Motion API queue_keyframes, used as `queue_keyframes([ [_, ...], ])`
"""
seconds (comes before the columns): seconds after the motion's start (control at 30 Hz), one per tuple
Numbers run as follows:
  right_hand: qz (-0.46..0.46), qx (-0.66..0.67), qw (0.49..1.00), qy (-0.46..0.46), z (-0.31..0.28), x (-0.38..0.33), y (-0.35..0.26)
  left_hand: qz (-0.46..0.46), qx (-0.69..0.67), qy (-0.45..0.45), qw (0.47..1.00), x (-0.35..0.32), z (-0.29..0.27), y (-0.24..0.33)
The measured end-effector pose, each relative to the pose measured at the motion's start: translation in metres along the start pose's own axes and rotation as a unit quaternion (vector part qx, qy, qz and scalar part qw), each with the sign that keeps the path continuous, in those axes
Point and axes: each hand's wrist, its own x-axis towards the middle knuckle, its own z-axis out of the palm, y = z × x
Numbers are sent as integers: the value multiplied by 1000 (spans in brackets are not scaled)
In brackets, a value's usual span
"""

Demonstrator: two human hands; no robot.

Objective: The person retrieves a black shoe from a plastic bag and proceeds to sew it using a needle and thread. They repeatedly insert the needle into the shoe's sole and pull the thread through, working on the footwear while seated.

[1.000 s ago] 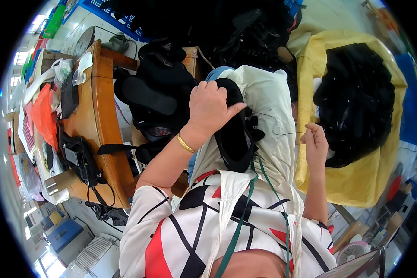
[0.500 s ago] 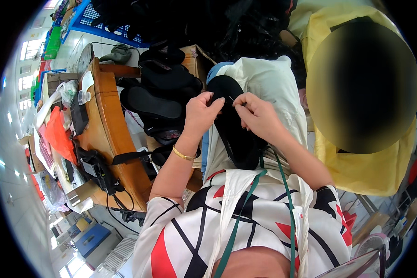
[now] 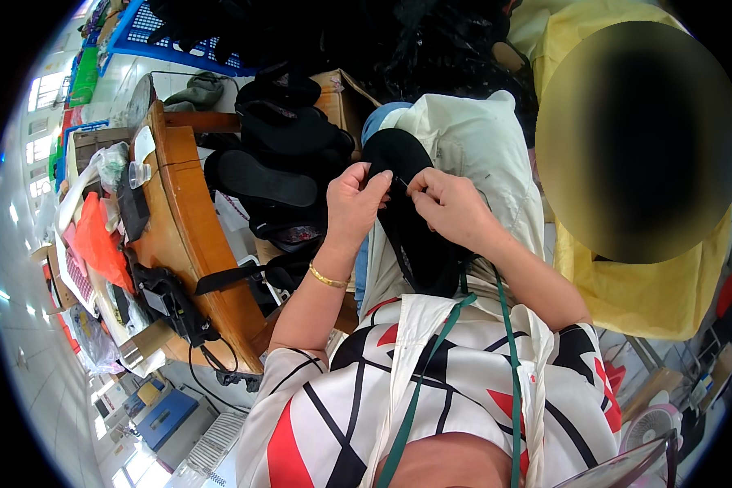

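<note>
A black cloth shoe [image 3: 398, 148] lies lengthwise on my lap, over the white apron [image 3: 468, 134]. My left hand [image 3: 351, 203] is closed on the shoe's left edge, thumb on top and fingers folded round it. From the other side, my right hand [image 3: 454, 205] pinches a thin, pale needle [image 3: 403, 181] between thumb and forefinger. Its tip points toward the left thumb, close over the shoe. Any thread on it is too fine to make out. My fingers hide part of the shoe's middle.
Several black shoes [image 3: 268, 179] are piled to the left, beside a cardboard box [image 3: 340, 98]. A wooden table [image 3: 191, 203] with bags, cloth and a black device [image 3: 167, 297] stands further left. Dark goods and a blue crate [image 3: 171, 37] lie beyond; yellow cloth [image 3: 642, 301] is at right.
My right hand has shifted slightly, and the needle now lies lower and nearer the shoe between my hands. The left hand keeps its hold. The whole view has tilted a little.
</note>
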Motion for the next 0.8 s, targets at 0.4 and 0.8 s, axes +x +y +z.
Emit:
queue_keyframes([
  [0.4, -102, -66, 991, 56, 17, 7, 16, -36, 7, 15, 999, 0, 1, 5],
  [0.8, -205, -233, 946, 93, 25, 10, 25, -140, -21, -14, 990, 7, -7, 13],
])
